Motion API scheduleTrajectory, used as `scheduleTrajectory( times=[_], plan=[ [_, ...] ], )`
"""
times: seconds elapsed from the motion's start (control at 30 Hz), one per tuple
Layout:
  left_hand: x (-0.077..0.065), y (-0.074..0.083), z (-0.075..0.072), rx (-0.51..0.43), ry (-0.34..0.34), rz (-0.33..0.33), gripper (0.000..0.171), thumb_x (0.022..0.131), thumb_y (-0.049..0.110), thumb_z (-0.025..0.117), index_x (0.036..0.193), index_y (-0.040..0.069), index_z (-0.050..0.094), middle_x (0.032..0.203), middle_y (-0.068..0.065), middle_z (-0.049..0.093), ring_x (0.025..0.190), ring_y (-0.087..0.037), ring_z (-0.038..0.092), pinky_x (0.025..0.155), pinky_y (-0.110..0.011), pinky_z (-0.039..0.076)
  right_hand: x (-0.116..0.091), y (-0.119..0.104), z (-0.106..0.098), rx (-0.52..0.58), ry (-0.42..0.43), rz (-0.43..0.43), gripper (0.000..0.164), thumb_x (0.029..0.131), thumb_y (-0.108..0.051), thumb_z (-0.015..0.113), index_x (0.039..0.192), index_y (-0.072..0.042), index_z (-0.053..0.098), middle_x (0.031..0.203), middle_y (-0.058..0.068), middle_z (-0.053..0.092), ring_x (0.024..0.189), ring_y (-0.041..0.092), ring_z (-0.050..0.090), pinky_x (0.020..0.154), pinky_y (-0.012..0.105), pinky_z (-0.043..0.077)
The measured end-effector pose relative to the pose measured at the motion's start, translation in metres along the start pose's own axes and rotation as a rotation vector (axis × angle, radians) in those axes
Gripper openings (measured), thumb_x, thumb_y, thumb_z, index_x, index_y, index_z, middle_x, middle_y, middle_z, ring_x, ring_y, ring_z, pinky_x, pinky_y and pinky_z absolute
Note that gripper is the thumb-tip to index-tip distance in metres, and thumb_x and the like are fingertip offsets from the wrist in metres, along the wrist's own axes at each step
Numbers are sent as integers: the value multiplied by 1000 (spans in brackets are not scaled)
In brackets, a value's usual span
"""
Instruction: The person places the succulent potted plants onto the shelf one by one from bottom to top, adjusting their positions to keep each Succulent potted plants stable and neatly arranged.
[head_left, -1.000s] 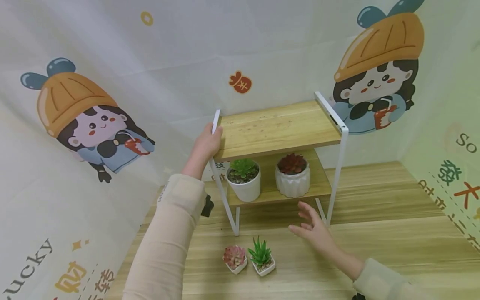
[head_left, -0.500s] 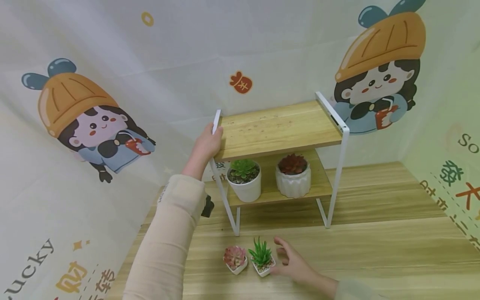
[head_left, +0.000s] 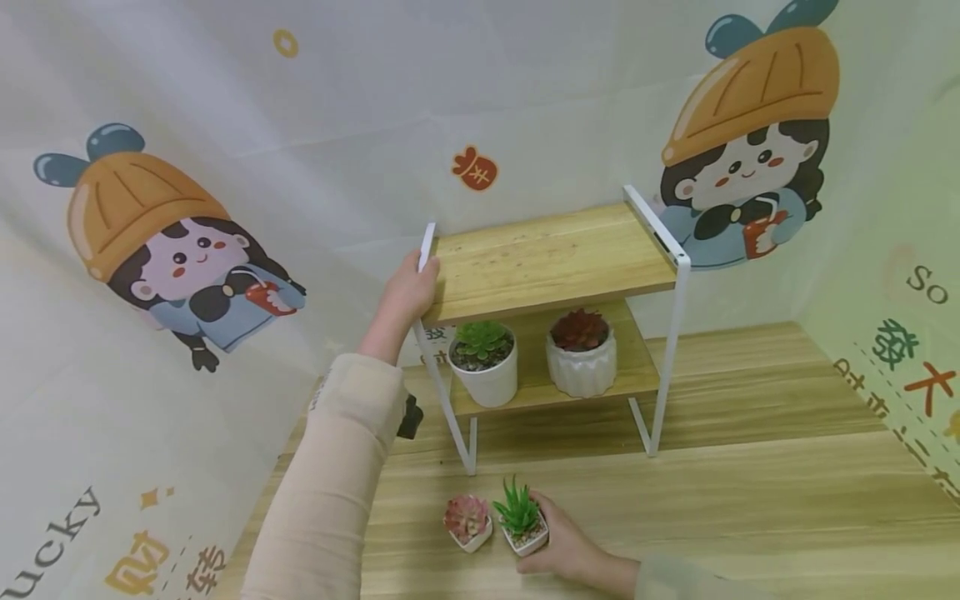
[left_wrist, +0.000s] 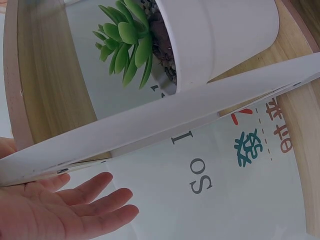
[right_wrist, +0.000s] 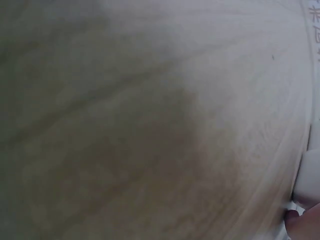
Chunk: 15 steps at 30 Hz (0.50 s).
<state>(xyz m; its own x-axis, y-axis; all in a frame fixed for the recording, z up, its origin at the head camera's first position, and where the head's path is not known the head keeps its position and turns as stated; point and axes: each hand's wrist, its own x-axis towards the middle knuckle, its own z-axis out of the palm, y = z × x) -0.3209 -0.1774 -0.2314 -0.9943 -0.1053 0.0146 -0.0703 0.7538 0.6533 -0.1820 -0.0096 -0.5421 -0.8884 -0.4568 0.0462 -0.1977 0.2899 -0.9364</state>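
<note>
A two-tier wooden rack (head_left: 547,258) with a white metal frame stands on the table. My left hand (head_left: 408,292) rests at its top left corner, thumb over the white frame bar (left_wrist: 165,125) and fingers (left_wrist: 100,200) stretched out straight beneath it. My right hand (head_left: 561,546) is wrapped round a small white pot with a spiky green plant (head_left: 522,521) on the table in front of the rack. In the right wrist view only the pot's blurred white edge (right_wrist: 309,175) and a fingertip (right_wrist: 300,220) show.
A small pot with a pink succulent (head_left: 467,522) sits just left of the held pot. On the lower shelf stand a white pot with a green succulent (head_left: 483,362) and a ribbed pot with a red succulent (head_left: 579,354). Printed cloth walls surround the wooden table (head_left: 750,483).
My right hand came down from in front of the lower shelf to the table and closed round the small green plant pot. My left hand stayed on the rack's corner.
</note>
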Motion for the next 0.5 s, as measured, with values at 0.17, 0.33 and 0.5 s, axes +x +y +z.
scheduleTrajectory(
  times=[0.17,0.33,0.5],
  plan=[
    [-1,1,-1,0,-2,5,55,99,35,28,146,10,17,147,-15,29,129,-36,33,104,-47,31,-1,4,4,3,42,-13,96,63,-17,83,135,11,26,133,37,35,121,51,36,99,62,27],
    [-1,0,-1,0,-3,7,54,99,35,27,146,10,16,147,-16,28,130,-36,32,105,-47,30,-3,8,10,-1,85,-16,100,61,-21,83,136,11,25,134,36,33,122,51,33,99,63,26],
    [-1,0,-1,-4,-2,0,54,99,35,27,146,10,17,147,-16,28,130,-36,33,104,-47,31,-4,8,15,-26,128,-27,96,64,-23,81,135,11,26,133,36,34,121,52,34,97,64,27]
  ],
)
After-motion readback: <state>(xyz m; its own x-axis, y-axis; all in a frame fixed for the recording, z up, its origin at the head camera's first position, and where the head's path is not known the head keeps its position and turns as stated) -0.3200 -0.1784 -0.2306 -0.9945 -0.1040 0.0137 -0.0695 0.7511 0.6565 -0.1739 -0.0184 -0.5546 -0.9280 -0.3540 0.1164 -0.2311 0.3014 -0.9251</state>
